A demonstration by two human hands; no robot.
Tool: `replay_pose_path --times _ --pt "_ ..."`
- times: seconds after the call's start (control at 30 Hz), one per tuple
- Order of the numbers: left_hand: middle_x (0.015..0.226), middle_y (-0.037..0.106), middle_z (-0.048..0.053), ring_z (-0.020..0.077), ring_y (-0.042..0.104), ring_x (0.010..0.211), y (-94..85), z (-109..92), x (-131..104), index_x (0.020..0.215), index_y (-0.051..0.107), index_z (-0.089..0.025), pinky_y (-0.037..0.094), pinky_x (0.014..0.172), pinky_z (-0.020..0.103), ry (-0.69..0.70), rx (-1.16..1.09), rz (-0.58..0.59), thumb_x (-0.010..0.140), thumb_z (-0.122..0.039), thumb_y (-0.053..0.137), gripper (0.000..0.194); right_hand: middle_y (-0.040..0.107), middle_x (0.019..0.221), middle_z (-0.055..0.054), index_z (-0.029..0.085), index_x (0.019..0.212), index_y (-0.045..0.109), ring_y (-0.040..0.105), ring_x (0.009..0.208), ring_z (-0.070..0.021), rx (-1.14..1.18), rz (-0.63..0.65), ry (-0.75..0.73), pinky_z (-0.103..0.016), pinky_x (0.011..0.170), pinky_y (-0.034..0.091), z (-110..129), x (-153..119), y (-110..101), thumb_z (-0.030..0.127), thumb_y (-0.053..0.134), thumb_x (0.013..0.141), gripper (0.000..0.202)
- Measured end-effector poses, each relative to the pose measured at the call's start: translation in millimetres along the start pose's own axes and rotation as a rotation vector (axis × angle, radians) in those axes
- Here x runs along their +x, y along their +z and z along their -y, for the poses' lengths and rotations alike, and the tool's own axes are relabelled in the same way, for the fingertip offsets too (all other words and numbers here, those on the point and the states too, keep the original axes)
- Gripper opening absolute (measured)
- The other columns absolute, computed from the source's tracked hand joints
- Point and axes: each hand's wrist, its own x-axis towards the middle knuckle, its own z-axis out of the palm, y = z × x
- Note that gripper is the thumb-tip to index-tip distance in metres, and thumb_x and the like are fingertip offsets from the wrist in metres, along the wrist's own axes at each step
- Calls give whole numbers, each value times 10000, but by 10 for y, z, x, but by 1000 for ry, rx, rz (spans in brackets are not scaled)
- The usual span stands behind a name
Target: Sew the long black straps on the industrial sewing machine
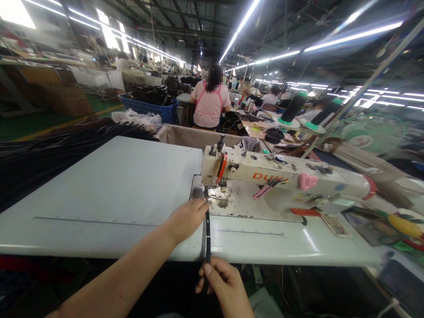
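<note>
A narrow black strap (208, 234) runs from beneath the needle area of a sewing machine (245, 170) straight toward me and over the table's front edge. My left hand (190, 218) lies close to the needle, its fingertips pressed together on the strap. Below the table edge, my right hand (221, 280) pinches the same strap between thumb and fingers. The strap's far end under the presser foot is too small to make out. A small pair of pink-handled snips (263, 189) rests against the machine's arm.
The pale sewing table (99, 185) carries a printed ruler line. Long black strips (66, 154) are heaped along its left side. Behind stand a blue crate (149, 108) and a seated person in pink (210, 106). Black thread cones (293, 108) stand at right.
</note>
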Motion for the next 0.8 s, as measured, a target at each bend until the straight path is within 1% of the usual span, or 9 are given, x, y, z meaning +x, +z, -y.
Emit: replay_pose_path --times 0.23,0.4,0.6,0.8 --pt "1241 665 115 265 622 1259 2 4 -4 1157 614 -163 532 1096 431 13 17 10 1033 -147 454 203 739 609 -46 171 749 732 630 583 -159 16 17 13 -256 603 430 16 -62 -30 768 744 781 597" --pt "1253 664 122 274 619 1260 4 0 -5 1159 612 -162 535 1083 432 3 37 -6 1028 -152 472 192 734 624 -44 170 738 730 668 616 -170 46 40 8 -254 611 421 -14 -72 -34 726 735 825 563" --pt "1245 671 121 271 623 1252 -21 -25 5 1163 615 -154 535 1080 433 13 42 4 1025 -137 466 204 744 638 -53 168 749 740 660 622 -172 42 51 -6 -261 620 416 -61 -68 -57 698 718 860 542" --pt "1245 671 115 271 619 1269 5 -15 0 1160 613 -155 522 1107 432 10 27 12 1028 -135 460 204 743 618 -57 166 735 739 637 588 -163 45 40 -19 -255 598 393 -140 -62 -58 709 720 852 556"
